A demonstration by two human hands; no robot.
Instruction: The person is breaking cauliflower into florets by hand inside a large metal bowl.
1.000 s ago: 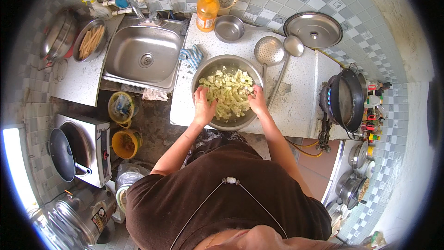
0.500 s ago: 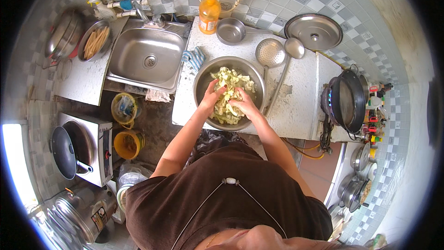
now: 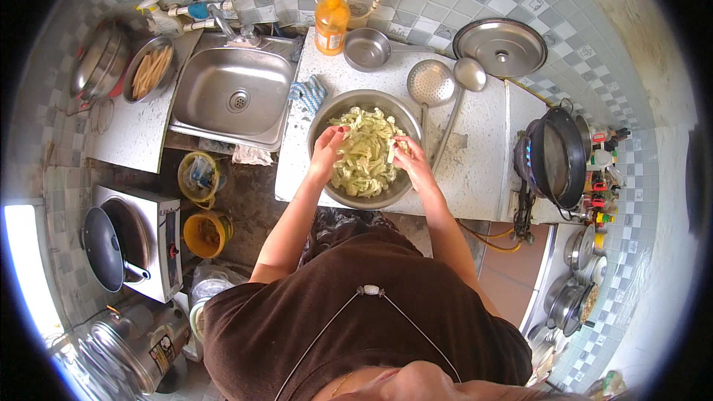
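A wide steel bowl (image 3: pixel 321 120) stands on the counter in front of me, holding a heap of pale green-white cauliflower pieces (image 3: pixel 365 156). At the bowl's left side, my left hand (image 3: pixel 327 154) reaches over the rim, its fingers apart and the tips against the edge of the heap. Opposite it, my right hand (image 3: pixel 413 162) has its fingers drawn together around a pale cauliflower piece at the right edge of the heap. Both palms face inward, with the bulk of the cauliflower between them.
Right of the bowl lie a skimmer (image 3: pixel 430 83) and a ladle (image 3: pixel 469 74). Behind it are a small saucepan (image 3: pixel 367 50) and an orange pump bottle (image 3: pixel 331 26). A steel sink (image 3: pixel 236 89) is to the left. A black wok (image 3: pixel 558 160) sits over a burner with blue flame at the right.
My hands have moved apart from the middle of the heap toward opposite sides of the bowl. The cauliflower lies lower and flatter between them.
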